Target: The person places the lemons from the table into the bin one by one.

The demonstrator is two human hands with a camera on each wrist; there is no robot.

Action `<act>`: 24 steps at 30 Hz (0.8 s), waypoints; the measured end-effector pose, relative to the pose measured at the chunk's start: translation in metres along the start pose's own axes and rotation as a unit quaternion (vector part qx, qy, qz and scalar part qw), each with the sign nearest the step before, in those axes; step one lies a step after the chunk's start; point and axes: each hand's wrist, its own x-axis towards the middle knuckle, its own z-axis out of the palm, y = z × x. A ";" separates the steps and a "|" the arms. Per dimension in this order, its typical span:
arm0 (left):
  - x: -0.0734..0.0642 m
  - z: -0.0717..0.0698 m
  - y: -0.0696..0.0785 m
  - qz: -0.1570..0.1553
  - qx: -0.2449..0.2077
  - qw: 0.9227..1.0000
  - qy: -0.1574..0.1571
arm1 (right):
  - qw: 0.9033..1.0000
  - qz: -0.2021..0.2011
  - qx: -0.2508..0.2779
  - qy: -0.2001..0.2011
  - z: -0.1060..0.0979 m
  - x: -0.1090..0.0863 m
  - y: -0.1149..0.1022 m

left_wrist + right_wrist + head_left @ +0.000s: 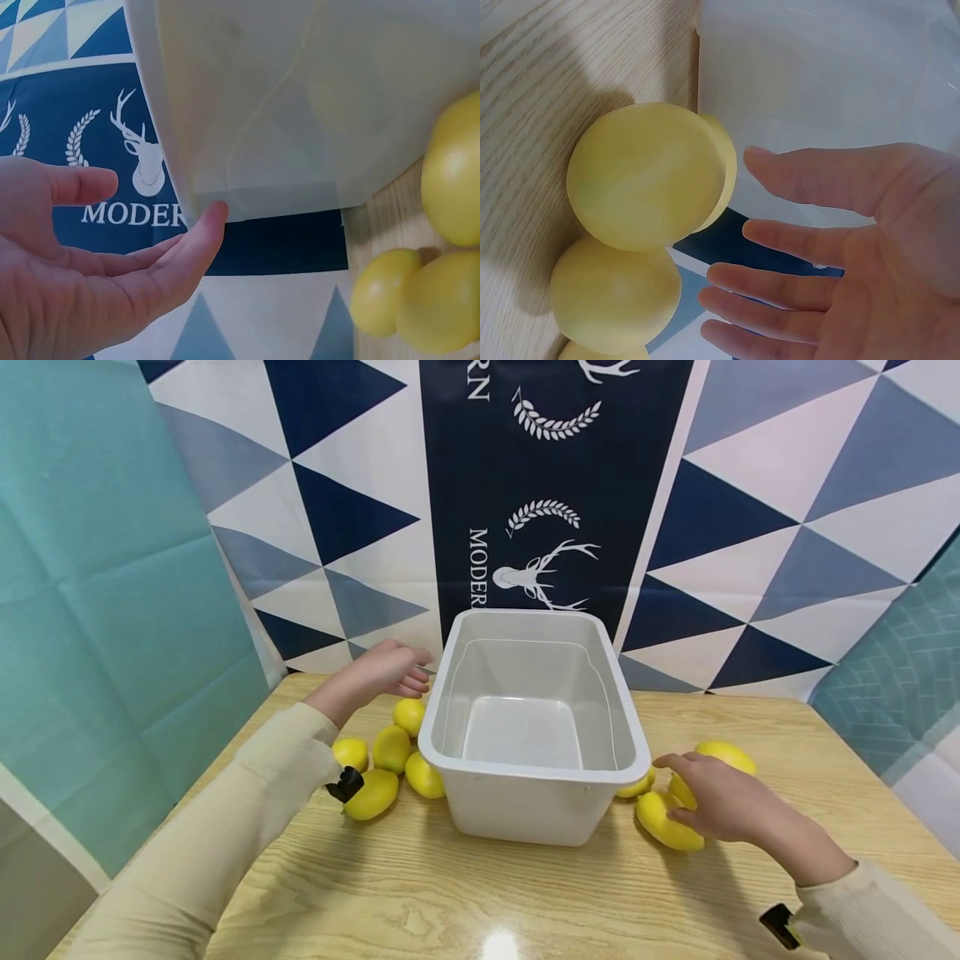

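A pale grey plastic bin [517, 806] stands on the table, its inside bare. Beside its left rim is my left hand [384, 668], raised over several yellow lemons [372, 795] with the fingers loosely extended and holding nothing. The left wrist view shows that palm and the bin's side wall, with lemons [442, 300] at the right edge. To the right of the bin, my right hand [723, 797] reaches over a second group of lemons [663, 822]. In the right wrist view its fingers are spread, apart from the nearest lemon [645, 176], and hold nothing.
The light wooden table [420, 893] ends at a wall cloth [360, 485] with triangles and a deer print. A teal sheet [112, 610] hangs on the left. The bin's walls stand between the two groups of lemons.
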 end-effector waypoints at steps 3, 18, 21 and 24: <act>0.003 0.000 0.000 0.000 -0.032 0.999 -0.008 | 1.000 -0.001 -0.001 0.000 0.001 0.000 0.000; 0.010 0.004 0.001 -0.008 -0.084 0.996 -0.009 | 1.000 -0.007 0.003 0.004 0.006 -0.003 0.000; 0.010 0.004 0.002 -0.003 -0.087 0.996 -0.009 | 1.000 -0.014 0.004 0.009 0.006 -0.004 0.001; 0.011 0.005 0.002 -0.005 -0.094 0.995 -0.009 | 1.000 -0.013 0.004 0.012 0.007 -0.004 0.001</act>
